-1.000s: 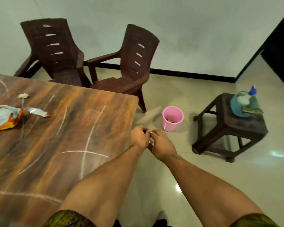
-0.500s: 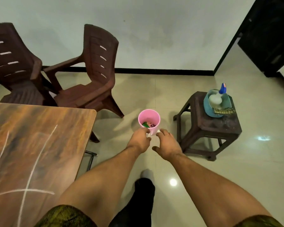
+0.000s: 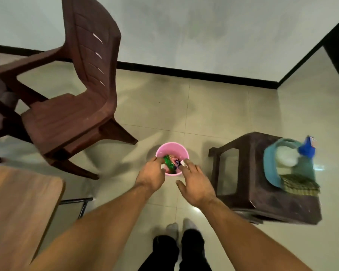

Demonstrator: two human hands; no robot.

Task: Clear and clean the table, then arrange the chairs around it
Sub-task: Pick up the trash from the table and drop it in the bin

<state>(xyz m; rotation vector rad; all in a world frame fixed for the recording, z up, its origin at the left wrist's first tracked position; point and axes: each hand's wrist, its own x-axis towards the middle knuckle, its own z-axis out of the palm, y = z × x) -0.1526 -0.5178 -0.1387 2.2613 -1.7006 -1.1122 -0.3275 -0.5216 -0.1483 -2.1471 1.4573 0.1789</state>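
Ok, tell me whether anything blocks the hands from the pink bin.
Nothing visible does. The left hand and right hand are right over the open mouth of the pink bin, which has wrappers inside.

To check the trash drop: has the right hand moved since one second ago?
Yes. The right hand went forward from beside the table to the pink bin, fingers now over its near rim.

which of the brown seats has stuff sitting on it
The low stool right of the pink bin: a blue basin, spray bottle and folded cloth sit on it. The armchair seat is bare.
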